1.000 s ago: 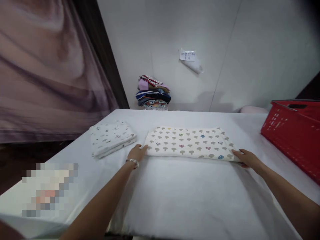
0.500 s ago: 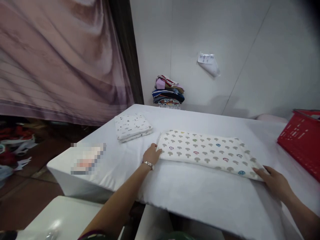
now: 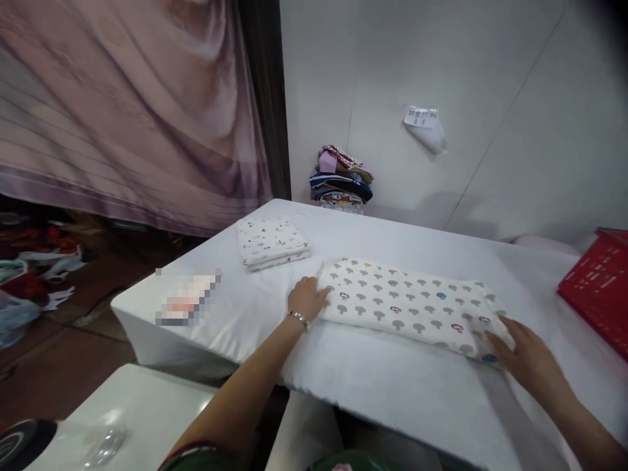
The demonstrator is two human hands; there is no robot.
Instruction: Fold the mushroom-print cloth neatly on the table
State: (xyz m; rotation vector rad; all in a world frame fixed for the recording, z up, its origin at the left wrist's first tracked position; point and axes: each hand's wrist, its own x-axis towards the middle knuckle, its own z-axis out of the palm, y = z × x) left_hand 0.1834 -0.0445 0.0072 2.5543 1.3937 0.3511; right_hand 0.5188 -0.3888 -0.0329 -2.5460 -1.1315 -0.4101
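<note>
A folded white cloth with a mushroom print (image 3: 409, 305) lies lengthwise on the white-covered table (image 3: 373, 386). My left hand (image 3: 307, 297), with a bracelet at the wrist, rests at the cloth's left end, its fingers curled against the edge. My right hand (image 3: 523, 350) lies flat on the cloth's right end, fingers stretched out. A second folded cloth (image 3: 272, 241), white with small dark marks, sits on the table's far left, apart from both hands.
A red plastic basket (image 3: 598, 288) stands at the table's right edge. A stack of folded coloured clothes (image 3: 341, 180) sits against the back wall, under a paper note (image 3: 420, 118). A mauve curtain (image 3: 122, 111) hangs left. A low white surface (image 3: 142, 418) lies near me.
The view has swung left and tilted, so the table looks turned. Both hands stay at the two ends of the mushroom cloth; the right hand now lies further onto it.
</note>
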